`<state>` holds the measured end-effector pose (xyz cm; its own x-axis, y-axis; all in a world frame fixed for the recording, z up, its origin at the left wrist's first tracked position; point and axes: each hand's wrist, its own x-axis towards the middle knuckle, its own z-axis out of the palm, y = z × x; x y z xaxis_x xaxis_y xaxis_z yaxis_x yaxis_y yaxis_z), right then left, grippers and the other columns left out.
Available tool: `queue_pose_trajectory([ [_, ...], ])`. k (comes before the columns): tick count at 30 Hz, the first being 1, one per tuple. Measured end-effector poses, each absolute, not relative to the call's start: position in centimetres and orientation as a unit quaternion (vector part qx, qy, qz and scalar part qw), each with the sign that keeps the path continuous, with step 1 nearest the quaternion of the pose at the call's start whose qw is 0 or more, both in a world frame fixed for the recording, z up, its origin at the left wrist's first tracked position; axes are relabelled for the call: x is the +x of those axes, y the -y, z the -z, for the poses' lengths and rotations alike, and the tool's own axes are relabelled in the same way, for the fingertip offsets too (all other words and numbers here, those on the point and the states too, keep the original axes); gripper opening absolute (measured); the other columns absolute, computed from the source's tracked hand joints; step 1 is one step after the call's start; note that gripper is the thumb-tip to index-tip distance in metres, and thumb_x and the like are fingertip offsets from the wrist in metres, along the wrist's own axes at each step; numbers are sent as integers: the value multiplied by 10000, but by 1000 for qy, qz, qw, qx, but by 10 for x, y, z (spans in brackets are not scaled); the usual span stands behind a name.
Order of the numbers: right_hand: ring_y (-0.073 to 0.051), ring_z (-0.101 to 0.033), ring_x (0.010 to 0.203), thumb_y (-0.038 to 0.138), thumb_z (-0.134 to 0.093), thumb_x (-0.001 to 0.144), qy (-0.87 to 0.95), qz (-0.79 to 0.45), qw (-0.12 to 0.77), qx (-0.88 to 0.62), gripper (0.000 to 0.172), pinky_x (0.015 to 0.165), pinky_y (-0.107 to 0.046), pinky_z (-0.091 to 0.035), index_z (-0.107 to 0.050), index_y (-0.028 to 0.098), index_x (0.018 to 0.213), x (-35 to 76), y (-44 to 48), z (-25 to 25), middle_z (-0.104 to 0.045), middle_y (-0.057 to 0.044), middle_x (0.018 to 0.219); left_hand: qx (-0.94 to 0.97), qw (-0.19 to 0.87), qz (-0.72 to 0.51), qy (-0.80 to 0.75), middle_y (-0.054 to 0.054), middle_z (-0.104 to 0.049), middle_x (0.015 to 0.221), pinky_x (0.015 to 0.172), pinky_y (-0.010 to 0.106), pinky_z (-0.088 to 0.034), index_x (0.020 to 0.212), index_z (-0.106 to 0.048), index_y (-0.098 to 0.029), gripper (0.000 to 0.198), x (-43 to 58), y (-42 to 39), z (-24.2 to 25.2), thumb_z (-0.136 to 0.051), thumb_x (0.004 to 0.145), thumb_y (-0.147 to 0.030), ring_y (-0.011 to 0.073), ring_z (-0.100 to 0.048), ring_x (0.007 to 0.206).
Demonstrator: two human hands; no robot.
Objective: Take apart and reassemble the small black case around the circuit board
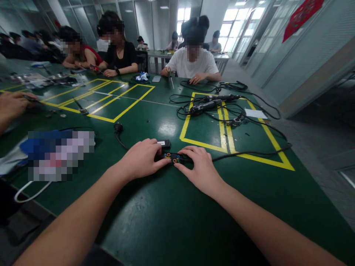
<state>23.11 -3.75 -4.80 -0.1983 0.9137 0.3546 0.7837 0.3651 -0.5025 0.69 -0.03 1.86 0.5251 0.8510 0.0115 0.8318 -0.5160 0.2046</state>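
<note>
Head view: L hand (141, 160) and R hand (201, 168) are both pinching a small black board (173, 157), fingers closed on its ends. It's lying flat on the green table (166, 221), just outside the near-left corner of the yellow tape box (199, 143). A cable (249, 152) is running across that box to the board, prob. already attached. A black block (165, 143) beside the same corner is lying loose, not yet joined.

Assembly workshop: long green worktop (166, 221) marked with yellow tape bays (222, 129), corded electric screwdrivers (206, 106), seated workers (192, 62) along both sides, glass partitions (144, 18) behind.

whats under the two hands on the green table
A small black board with orange and yellow rings shows between the left hand and right hand. Its ends are covered by fingers, so how it is held cannot be seen.
</note>
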Motion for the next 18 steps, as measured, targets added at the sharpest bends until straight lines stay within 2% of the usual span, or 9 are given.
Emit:
queue_pose_trajectory([
  [5, -339, -631, 1189, 363, -778, 917, 764, -110, 309, -556, 275, 971, -513, -516, -763, 282, 1179, 231, 37, 50, -717, -82, 1257, 865, 107, -72, -485, 75, -722, 896, 693, 351, -463, 969, -638, -204, 385, 6, 2, -20, -620, 961, -589, 257, -662, 789],
  [10, -349, -634, 1199, 369, -779, 908, 762, -113, 310, -557, 287, 979, -523, -518, -748, 268, 1174, 230, 37, 50, -719, -92, 1267, 867, 141, -104, -467, 59, -735, 923, 695, 334, -449, 975, -626, -210, 274, 3, 1, -25, -589, 994, -481, 223, -660, 769],
  [15, -357, -637, 1198, 380, -785, 888, 756, -111, 320, -561, 448, 984, -538, -515, -672, 264, 1305, 232, 38, 50, -721, -102, 1282, 876, 148, -53, -457, 41, -739, 870, 650, 315, -418, 936, -650, -224, 219, 3, -1, -24, -548, 1022, -398, 213, -662, 734],
  [18, -352, -643, 1184, 379, -771, 897, 759, -106, 318, -558, 402, 969, -527, -515, -674, 267, 1271, 232, 38, 49, -727, -98, 1262, 874, 138, -34, -465, 48, -742, 865, 636, 313, -416, 934, -665, -225, 226, 4, -2, -21, -559, 1017, -406, 213, -662, 719],
])
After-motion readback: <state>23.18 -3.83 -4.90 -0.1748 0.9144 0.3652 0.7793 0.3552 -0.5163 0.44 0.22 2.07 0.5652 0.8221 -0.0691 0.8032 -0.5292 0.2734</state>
